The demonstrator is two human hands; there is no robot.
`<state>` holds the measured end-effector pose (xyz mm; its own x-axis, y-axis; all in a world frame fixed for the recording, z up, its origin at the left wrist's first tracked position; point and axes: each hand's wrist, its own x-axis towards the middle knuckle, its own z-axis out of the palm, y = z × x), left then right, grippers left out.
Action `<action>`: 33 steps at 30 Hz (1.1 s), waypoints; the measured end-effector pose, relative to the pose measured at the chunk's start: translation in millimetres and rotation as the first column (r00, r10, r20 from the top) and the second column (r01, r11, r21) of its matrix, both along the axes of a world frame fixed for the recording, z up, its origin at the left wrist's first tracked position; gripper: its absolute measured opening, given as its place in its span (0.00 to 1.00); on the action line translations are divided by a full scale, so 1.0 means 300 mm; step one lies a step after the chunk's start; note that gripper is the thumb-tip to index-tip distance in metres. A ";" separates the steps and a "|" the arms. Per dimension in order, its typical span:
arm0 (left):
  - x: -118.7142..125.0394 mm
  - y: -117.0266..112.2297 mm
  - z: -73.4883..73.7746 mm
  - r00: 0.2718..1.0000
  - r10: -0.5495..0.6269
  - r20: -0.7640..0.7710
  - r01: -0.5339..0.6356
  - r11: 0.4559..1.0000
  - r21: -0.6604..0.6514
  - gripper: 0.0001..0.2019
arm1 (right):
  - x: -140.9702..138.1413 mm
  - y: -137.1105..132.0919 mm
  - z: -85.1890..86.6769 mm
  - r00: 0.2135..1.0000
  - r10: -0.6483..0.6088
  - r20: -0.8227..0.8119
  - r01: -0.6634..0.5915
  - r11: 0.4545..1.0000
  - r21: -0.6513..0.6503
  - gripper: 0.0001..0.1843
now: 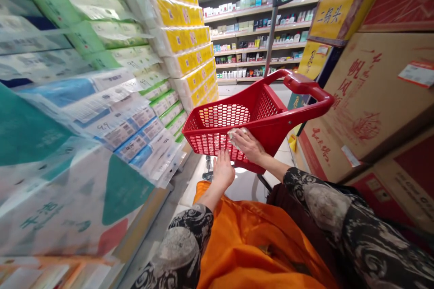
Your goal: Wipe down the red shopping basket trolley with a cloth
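Note:
A red plastic shopping cart (217, 137) with a perforated basket stands in front of me, its handle (313, 95) toward the right. My right hand (251, 146) presses a crumpled pale cloth (233, 134) to the near side of the basket, just below the rim. Lower and to the left, my left hand (223, 172) is at the basket's bottom edge with its fingers stretched out and nothing in it. Whether its fingertips touch the plastic is hard to tell.
Stacked tissue packs (135, 122) line the left side, with yellow-and-white packs (183, 36) farther back. Cardboard cartons (376, 86) rise close on the right. Shelves of small goods (257, 25) and a grey metal pole (271, 31) stand beyond the cart.

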<state>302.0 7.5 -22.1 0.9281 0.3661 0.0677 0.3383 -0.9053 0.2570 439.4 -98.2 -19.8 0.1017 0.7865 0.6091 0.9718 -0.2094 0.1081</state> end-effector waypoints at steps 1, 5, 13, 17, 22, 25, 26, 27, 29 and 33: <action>-0.001 -0.012 0.003 1.000 -0.015 -0.002 0.015 1.000 0.006 0.34 | 0.000 -0.010 -0.024 1.000 -0.006 -0.013 0.006 1.000 -0.031 0.27; -0.023 -0.042 0.012 0.997 -0.067 -0.021 0.068 0.997 0.036 0.35 | -0.035 -0.066 -0.224 0.995 -0.077 -0.068 0.063 0.980 -0.188 0.27; 0.013 -0.067 0.041 0.997 -0.073 -0.007 0.073 0.995 0.070 0.34 | -0.007 -0.131 -0.082 0.997 -0.083 -0.006 0.083 0.996 -0.012 0.22; 0.037 -0.115 0.072 0.990 -0.137 0.017 0.135 0.986 0.102 0.34 | 0.020 -0.138 -0.008 0.988 -0.152 -0.035 0.154 0.987 0.055 0.23; 0.038 -0.157 0.097 0.972 -0.236 0.011 0.233 0.963 0.133 0.34 | -0.037 -0.193 -0.157 0.994 -0.107 -0.024 0.105 0.991 -0.080 0.22; 0.052 -0.167 0.104 0.972 -0.235 0.021 0.230 0.962 0.146 0.34 | -0.044 -0.242 -0.147 0.995 -0.101 0.015 0.101 0.994 -0.046 0.19; 0.060 -0.171 0.108 0.972 -0.234 0.028 0.228 0.962 0.149 0.34 | -0.034 -0.262 -0.109 0.993 -0.118 0.030 0.117 0.993 0.008 0.19; 0.069 -0.177 0.114 0.971 -0.238 0.035 0.230 0.961 0.151 0.34 | -0.018 -0.282 -0.059 0.988 -0.145 0.048 0.141 0.986 0.084 0.19; 0.084 -0.191 0.128 0.968 -0.249 0.041 0.241 0.959 0.151 0.35 | 0.027 -0.324 0.057 0.970 -0.230 0.077 0.204 0.945 0.257 0.20; 0.095 -0.226 0.149 0.964 -0.265 0.028 0.256 0.952 0.169 0.35 | 0.093 -0.392 0.172 0.928 -0.367 0.066 0.319 0.871 0.373 0.22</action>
<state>330.7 -60.2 22.6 0.9836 0.0921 0.1550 0.0754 -0.9911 0.1099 467.4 -215.8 31.7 0.2267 0.4501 0.8637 0.8140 -0.5745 0.0858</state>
